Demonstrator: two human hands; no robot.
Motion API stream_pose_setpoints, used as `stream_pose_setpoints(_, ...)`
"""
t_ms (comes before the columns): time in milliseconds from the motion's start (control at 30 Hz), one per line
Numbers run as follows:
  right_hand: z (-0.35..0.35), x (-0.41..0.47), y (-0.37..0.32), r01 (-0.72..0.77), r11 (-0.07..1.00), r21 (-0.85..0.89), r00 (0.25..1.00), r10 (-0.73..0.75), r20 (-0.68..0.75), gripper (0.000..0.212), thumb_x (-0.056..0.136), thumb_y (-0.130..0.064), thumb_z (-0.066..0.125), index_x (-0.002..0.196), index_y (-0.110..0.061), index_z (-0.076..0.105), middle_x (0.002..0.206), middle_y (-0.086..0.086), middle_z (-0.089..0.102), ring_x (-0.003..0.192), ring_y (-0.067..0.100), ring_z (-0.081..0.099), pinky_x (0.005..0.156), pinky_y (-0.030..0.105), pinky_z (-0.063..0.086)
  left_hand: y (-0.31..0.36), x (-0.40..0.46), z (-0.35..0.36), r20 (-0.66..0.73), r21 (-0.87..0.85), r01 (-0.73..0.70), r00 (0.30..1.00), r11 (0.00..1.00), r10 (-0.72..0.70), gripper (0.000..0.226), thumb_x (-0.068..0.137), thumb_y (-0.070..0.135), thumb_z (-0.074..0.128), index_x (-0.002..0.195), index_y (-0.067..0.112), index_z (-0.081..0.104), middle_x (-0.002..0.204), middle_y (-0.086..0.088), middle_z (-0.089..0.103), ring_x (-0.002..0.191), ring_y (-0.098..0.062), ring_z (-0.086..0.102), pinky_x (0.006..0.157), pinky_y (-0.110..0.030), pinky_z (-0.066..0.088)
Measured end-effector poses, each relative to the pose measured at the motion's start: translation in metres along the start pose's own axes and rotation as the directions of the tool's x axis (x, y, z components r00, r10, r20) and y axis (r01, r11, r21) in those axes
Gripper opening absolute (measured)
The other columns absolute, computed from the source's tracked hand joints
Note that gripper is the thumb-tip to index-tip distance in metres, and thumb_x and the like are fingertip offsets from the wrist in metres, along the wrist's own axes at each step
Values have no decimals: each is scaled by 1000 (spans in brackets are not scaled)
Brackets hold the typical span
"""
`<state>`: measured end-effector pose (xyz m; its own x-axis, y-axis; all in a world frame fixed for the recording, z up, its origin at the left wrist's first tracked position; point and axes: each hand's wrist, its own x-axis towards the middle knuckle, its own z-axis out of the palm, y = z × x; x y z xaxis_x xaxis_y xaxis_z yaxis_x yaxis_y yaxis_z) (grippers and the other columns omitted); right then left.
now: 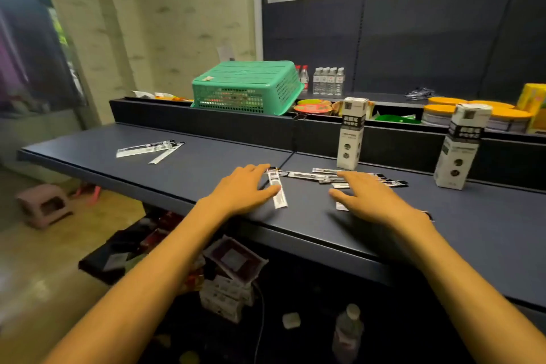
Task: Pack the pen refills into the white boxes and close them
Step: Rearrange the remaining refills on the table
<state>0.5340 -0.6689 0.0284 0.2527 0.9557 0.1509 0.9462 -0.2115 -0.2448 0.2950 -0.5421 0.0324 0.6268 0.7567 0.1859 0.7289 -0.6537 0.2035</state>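
1. My left hand lies flat on the dark shelf, fingers spread and straight, thumb touching one packaged pen refill.
2. That refill's long axis runs roughly 12 to 6 o'clock, dark-printed end away from me.
3. My right hand rests spread over a row of refills lying lengthwise 9 to 3 o'clock.
4. More refills lie at 10 o'clock, well apart.
5. Two white boxes stand upright, one at 1 o'clock, the other at 2 o'clock; I cannot tell what is inside them.
6. An upturned green basket sits at 12 o'clock.
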Motion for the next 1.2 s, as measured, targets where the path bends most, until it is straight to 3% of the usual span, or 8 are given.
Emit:
stream_pose_setpoints(367, 63, 137, -188, 185, 982, -27, 983, -184, 24, 64, 97, -54, 44, 150, -20, 31, 156, 2, 34, 142, 23, 32, 115, 41, 29, -247, 3, -30, -21, -13, 180, 983, 984, -181, 77, 91, 63, 46, 153, 25, 19, 157, -1, 26, 141, -25, 28, 106, -49, 33)
stream_pose_setpoints(633, 87, 228, -271, 99, 993, -70, 995, -98, 20, 63, 97, -52, 45, 149, -20, 32, 155, 3, 35, 140, 21, 35, 113, 37, 31, -383, 70, -48, -52, -75, 157, 986, 985, -161, 83, 84, 67, 53, 148, 19, 31, 151, -5, 36, 137, -26, 34, 109, -43, 34)
stream_pose_setpoints(733, 92, 247, -278, 58, 995, -79, 998, -56, 20, 62, 97, -54, 45, 149, -21, 33, 154, 1, 36, 139, 21, 35, 113, 39, 31, -410, 101, -45, 6, -58, 180, 984, 982, -180, 96, 77, 79, 48, 150, 19, 28, 152, -6, 35, 138, -26, 31, 111, -45, 32)
stream_pose_setpoints(900, 93, 268, -279, 7, 997, -81, 1000, -6, 9, 61, 97, -55, 43, 148, -24, 33, 154, 0, 36, 139, 20, 36, 113, 43, 32, -425, 144, -36, 142, 70, 274, 949, 959, -281, 118, 68, 93, 32, 154, 16, 12, 159, -17, 13, 147, -34, 10, 116, -53, 10)
stream_pose_setpoints(1067, 90, 269, -273, -13, 1000, -18, 999, 13, -39, 60, 98, -54, 42, 148, -23, 34, 154, -2, 36, 139, 19, 35, 113, 41, 32, -417, 158, -31, 83, 65, 252, 963, 965, -257, 107, 69, 94, 26, 142, 17, 36, 141, -12, 46, 127, -32, 42, 103, -48, 33)
stream_pose_setpoints(1200, 83, 263, -269, -8, 1000, 21, 998, 10, -58, 60, 97, -54, 42, 149, -24, 33, 154, -2, 36, 140, 18, 35, 113, 41, 32, -389, 158, -31, 97, 124, 162, 980, 979, -175, 84, 75, 83, 43, 125, 16, 48, 126, -8, 57, 114, -29, 51, 88, -42, 40)
